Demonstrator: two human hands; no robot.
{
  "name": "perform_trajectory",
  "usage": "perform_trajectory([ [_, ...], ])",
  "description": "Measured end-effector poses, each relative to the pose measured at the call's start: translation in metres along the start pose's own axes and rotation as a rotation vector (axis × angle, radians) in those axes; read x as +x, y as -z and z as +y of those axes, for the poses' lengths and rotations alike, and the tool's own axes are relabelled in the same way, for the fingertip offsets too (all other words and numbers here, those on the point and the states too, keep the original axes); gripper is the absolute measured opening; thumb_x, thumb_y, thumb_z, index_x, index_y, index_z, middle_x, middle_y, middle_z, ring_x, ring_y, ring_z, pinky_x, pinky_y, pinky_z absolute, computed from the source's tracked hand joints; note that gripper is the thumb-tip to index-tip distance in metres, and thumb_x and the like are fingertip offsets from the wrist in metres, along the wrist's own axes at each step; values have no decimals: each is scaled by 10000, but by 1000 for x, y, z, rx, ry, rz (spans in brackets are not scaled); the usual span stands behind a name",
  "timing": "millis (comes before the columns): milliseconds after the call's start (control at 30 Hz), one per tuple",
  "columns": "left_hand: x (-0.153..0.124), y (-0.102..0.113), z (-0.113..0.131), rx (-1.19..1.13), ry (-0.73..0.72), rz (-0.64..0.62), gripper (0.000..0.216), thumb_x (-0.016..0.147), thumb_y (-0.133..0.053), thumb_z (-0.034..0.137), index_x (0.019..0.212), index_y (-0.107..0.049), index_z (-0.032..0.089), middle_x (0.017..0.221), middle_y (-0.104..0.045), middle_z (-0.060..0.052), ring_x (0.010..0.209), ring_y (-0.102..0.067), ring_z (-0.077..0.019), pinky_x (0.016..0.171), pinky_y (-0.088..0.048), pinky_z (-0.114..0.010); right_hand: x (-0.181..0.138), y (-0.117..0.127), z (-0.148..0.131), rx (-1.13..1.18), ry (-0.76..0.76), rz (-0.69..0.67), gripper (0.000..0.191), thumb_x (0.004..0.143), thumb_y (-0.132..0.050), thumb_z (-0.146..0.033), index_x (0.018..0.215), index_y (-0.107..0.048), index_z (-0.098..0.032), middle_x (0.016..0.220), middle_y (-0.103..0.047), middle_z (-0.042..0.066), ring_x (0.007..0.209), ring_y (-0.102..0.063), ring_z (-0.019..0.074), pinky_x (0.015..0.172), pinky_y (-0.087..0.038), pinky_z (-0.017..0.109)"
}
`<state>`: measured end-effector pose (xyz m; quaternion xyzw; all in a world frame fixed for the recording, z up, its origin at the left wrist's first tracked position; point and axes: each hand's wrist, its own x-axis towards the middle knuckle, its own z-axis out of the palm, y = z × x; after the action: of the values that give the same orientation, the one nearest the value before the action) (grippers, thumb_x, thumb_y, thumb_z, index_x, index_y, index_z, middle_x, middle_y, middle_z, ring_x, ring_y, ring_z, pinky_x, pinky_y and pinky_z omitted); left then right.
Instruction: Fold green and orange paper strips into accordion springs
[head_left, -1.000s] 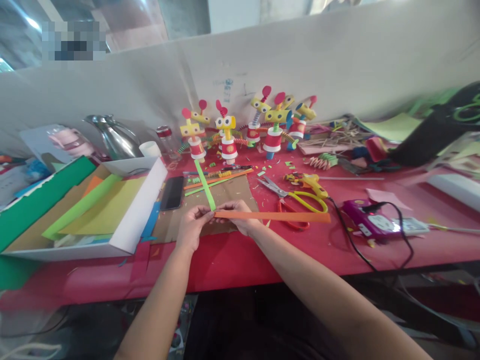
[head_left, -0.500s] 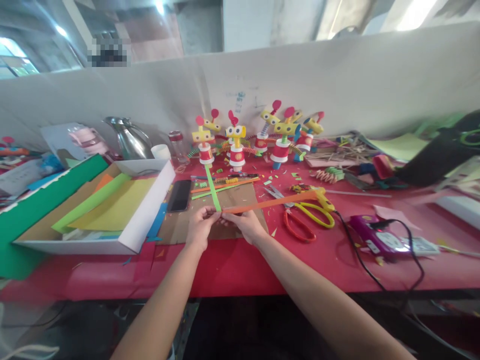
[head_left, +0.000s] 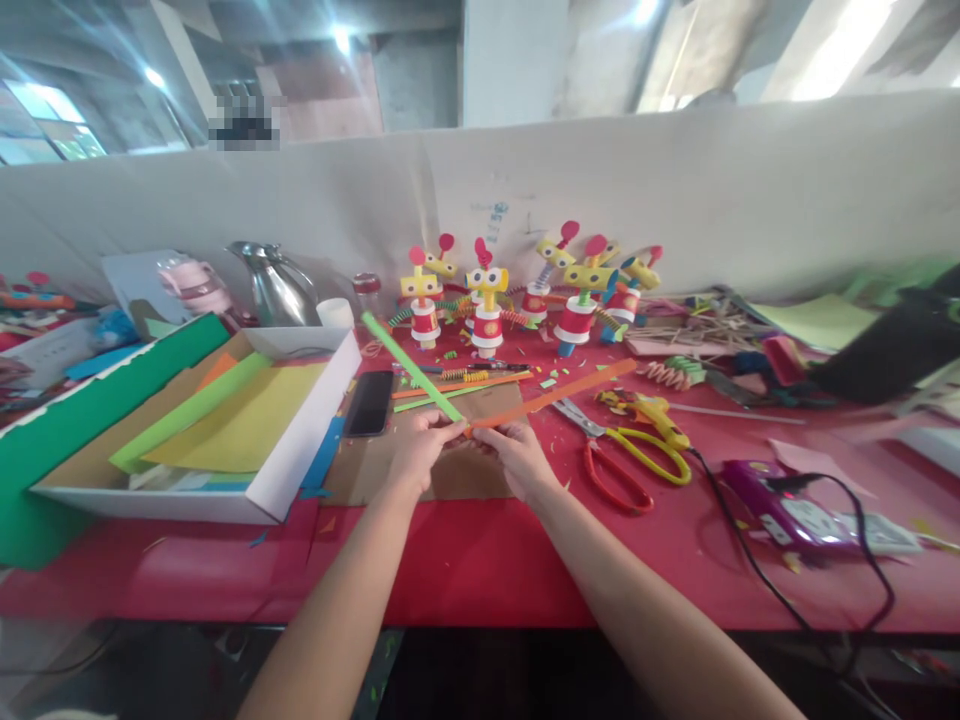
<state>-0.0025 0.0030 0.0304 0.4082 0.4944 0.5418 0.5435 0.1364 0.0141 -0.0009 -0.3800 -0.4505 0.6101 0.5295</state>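
Between my hands, a green paper strip (head_left: 412, 366) and an orange paper strip (head_left: 570, 390) meet at one end and spread apart in a V. My left hand (head_left: 422, 447) pinches the joined end on the green strip's side. Closed beside it, my right hand (head_left: 514, 455) grips the orange strip near the same end. The fingertips partly hide the joint. Beneath both hands lies a piece of brown cardboard (head_left: 352, 485), with more paper strips (head_left: 480, 386) and a yellow paper coil (head_left: 475, 377) at its far side.
Scissors (head_left: 600, 440) and a yellow glue gun (head_left: 660, 415) lie to the right, near a purple power strip (head_left: 780, 505) with a black cord. A white box (head_left: 262, 495) of coloured paper and a phone (head_left: 369, 403) are left. Several paper figures (head_left: 487, 325) stand behind.
The green strip has swung out to the left and the orange strip's free end has tilted upward. Both hands still hold the joined ends. The whole view has shifted slightly.
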Motion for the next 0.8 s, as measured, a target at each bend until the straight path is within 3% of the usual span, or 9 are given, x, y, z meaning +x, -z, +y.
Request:
perform_trajectory([
  [100,1,-8,-2,-70,-10,49,239,522,-812,319,610,-659,158,608,-647,-11,581,-574,-129,617,-452,-271,4,3,-1,-41,37,30,155,662,-689,-296,694,-706,-146,598,-662,18,542,-555,109,556,-430,233],
  [167,3,-9,0,-21,33,8,246,506,-823,286,667,-683,163,629,-664,-19,576,-579,-134,599,-450,-273,8,6,-3,-141,47,16,141,671,-674,-285,686,-699,-147,585,-660,14,528,-555,110,540,-428,232],
  [367,14,-1,4,28,86,-68,316,394,-865,196,651,-684,159,579,-661,-24,550,-586,-148,586,-461,-288,22,12,-22,-398,-78,-118,64,668,-687,-216,656,-690,-153,563,-674,25,517,-601,131,524,-469,247],
  [600,17,3,-7,-97,18,-34,314,459,-847,226,715,-699,123,670,-690,-46,584,-601,-136,623,-468,-280,25,8,-23,-80,-151,-166,219,657,-745,-354,670,-695,-141,603,-682,33,541,-594,94,530,-450,207],
  [800,17,5,-6,-184,29,15,268,481,-831,197,703,-695,133,671,-685,-27,594,-608,-132,596,-454,-259,18,7,-12,85,-110,-153,296,665,-731,-413,775,-694,-141,707,-693,43,633,-631,119,627,-481,243],
])
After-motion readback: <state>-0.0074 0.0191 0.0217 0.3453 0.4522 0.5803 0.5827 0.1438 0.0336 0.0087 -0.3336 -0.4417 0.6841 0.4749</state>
